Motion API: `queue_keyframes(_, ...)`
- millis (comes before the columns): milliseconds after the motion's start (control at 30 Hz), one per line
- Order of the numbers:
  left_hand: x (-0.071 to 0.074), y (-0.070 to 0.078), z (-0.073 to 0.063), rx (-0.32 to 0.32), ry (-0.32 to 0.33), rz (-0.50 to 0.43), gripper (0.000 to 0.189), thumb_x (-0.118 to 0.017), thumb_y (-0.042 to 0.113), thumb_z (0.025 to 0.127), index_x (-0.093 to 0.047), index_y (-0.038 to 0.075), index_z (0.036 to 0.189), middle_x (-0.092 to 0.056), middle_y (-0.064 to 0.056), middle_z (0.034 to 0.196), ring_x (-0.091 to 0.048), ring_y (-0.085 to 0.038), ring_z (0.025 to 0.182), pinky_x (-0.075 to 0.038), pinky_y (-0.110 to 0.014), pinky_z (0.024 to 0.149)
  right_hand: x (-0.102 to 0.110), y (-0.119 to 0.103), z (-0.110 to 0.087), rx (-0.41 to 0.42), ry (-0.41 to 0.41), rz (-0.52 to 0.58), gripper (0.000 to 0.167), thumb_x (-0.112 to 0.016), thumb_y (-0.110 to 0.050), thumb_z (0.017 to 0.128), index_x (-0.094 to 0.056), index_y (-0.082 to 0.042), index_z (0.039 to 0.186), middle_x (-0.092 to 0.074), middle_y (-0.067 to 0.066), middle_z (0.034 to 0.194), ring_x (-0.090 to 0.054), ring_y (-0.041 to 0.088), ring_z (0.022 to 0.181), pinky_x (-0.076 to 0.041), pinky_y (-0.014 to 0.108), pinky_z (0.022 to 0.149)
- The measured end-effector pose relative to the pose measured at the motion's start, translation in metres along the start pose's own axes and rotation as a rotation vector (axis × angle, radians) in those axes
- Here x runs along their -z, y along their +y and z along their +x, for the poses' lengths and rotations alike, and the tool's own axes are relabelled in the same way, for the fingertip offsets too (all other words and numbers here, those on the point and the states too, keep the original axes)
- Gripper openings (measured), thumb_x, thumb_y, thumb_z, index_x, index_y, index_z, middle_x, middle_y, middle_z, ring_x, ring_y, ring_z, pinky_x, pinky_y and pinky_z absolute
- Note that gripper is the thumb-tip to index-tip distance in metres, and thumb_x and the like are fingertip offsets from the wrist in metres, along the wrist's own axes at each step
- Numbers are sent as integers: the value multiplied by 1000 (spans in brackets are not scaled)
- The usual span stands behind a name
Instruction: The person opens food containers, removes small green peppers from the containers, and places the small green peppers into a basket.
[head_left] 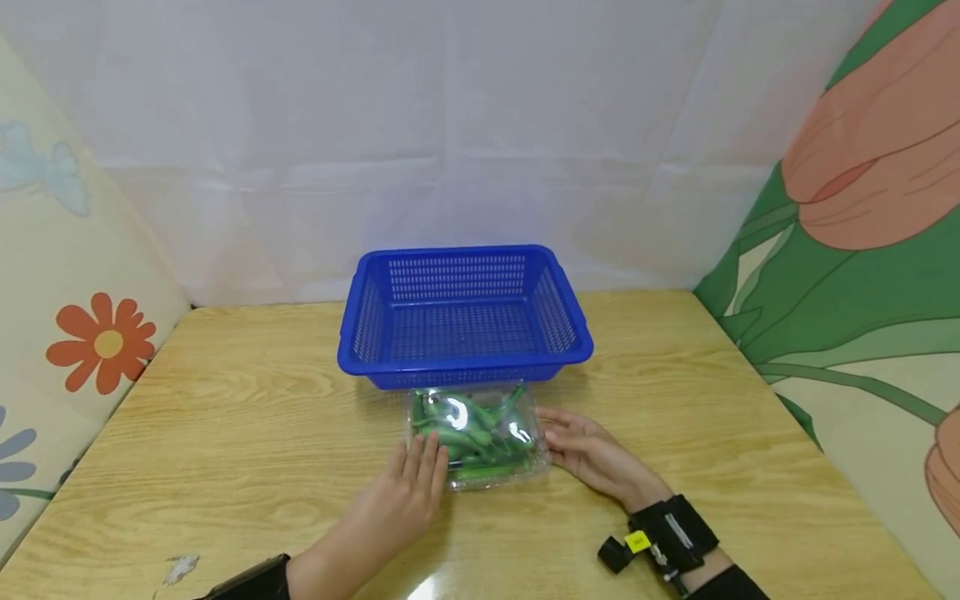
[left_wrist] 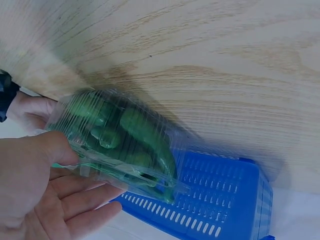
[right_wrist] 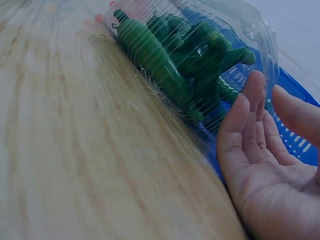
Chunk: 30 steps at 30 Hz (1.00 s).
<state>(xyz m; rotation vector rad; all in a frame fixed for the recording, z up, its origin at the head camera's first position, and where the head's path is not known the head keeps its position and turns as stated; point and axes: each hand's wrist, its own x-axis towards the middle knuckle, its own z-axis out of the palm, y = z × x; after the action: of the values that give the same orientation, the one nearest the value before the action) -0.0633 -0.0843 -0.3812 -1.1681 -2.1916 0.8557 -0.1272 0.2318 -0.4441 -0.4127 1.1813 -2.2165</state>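
A clear plastic box of green peppers (head_left: 474, 433) lies on the wooden table (head_left: 225, 417), just in front of an empty blue basket (head_left: 465, 364). My left hand (head_left: 420, 467) lies with straight fingers against the box's near left side. In the left wrist view its thumb presses the box (left_wrist: 120, 140) and the left hand (left_wrist: 65, 175) has its fingers stretched out. My right hand (head_left: 570, 437) is open at the box's right side, fingertips at its edge. The right wrist view shows the right hand (right_wrist: 260, 130) with its palm facing the box (right_wrist: 185, 60).
The blue basket (left_wrist: 225, 200) (right_wrist: 295, 145) stands right behind the box. White cloth hangs at the back and flowered panels stand on both sides. A small white scrap (head_left: 180, 568) lies near the table's front left edge.
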Motion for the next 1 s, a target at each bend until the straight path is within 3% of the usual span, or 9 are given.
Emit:
queue_keyframes(267, -1, 3, -1, 17, 5, -5, 44, -37, 24, 101, -66, 6, 129, -65, -15, 127, -65, -27, 115, -54, -35, 95, -1, -1, 0, -5, 0, 15, 37, -35, 8, 103, -50, -7, 134, -61, 11, 130, -61, 19, 116, -48, 31, 103)
queue_keyframes(467, -4, 8, -2, 54, 85, -19, 44, -31, 15, 102, -67, 2, 124, -67, -18, 123, -66, -27, 112, -56, -35, 92, -1, 0, 0, 8, -15, 12, 38, -34, 8, 103, -49, -6, 135, -61, 11, 130, -61, 19, 116, -48, 31, 102)
queue_keyframes(700, -5, 9, -2, 84, 132, -49, 63, -8, -2, 104, -68, 1, 121, -68, -20, 120, -68, -27, 108, -56, -34, 91, -1, 0, 0, 6, -15, 11, 39, -35, 8, 103, -49, -7, 135, -60, 11, 133, -60, 19, 117, -47, 32, 103)
queue_keyframes(833, -5, 9, -2, 87, 134, -55, 62, -9, -2, 104, -69, 1, 120, -68, -20, 118, -68, -27, 107, -56, -33, 90, -2, -1, 0, 16, -32, 12, 40, -34, 9, 103, -49, -5, 137, -59, 12, 134, -59, 20, 119, -47, 33, 104)
queue_keyframes(1000, -4, 10, -1, 91, 138, -55, 51, -21, 4, 103, -68, 1, 120, -68, -21, 118, -68, -28, 107, -56, -34, 91, -2, -1, -1, 20, -34, 15, 41, -33, 10, 102, -49, -5, 137, -60, 11, 133, -59, 20, 120, -47, 33, 104)
